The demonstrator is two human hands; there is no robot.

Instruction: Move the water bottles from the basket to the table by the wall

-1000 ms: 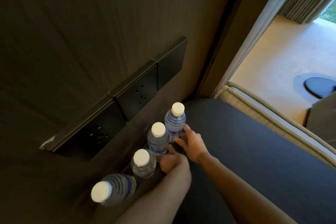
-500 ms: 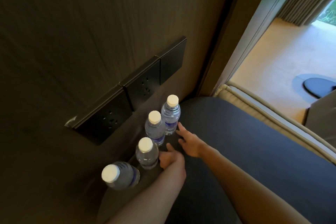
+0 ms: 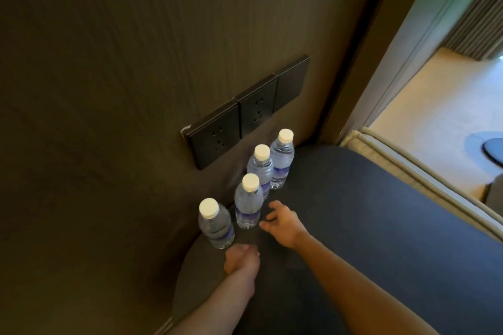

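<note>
The dark table (image 3: 353,226) is carrying four upright water bottles (image 3: 247,202) just beyond both hands. The right hand (image 3: 283,221) is hovering open and empty; the left hand (image 3: 241,258) is seemingly loosely curled, holding nothing. Withdrawing, I'd avoid nudging the nearest bottle.

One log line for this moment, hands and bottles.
four clear white-capped plastic water bottles: upright on dark round table, by wall | left hand: empty | right hand: open, empty | basket: unseen

Four water bottles (image 3: 246,207) stand in a row on the table (image 3: 353,226), against the wall (image 3: 136,62)
</note>
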